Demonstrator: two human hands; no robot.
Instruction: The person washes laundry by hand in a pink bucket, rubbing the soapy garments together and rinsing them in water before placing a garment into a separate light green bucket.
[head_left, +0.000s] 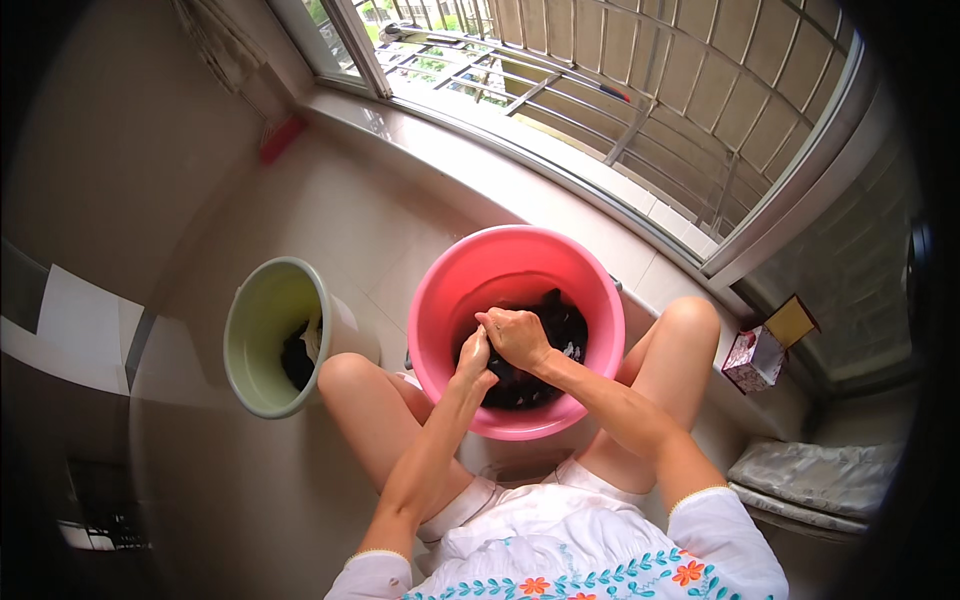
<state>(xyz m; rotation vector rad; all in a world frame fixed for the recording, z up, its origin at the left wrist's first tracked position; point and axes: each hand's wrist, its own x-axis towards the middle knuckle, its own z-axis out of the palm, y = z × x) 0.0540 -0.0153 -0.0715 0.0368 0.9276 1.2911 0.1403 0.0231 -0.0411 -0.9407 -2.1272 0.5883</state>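
A pink plastic bucket (517, 238) stands between the person's knees, with dark wet cloth (562, 322) low inside it. Over the cloth, my left hand (476, 358) and my right hand (516, 337) come together near the bucket's middle. The right hand is curled, its fingers bent beside the left hand's fingertips. Both look wet. Whether anything lies between them cannot be told; the cloth below is partly hidden by the hands and forearms. Left of the pink bucket, a pale green bucket (244, 360) holds dark cloth (297, 364) and a cream-coloured piece.
A window ledge (450, 165) runs behind the pink bucket, below a sliding window and metal bars (600, 45). A pink broom (282, 140) leans in the far corner. At the right are an open patterned box (752, 358) and a stack of silvery cushions (814, 476).
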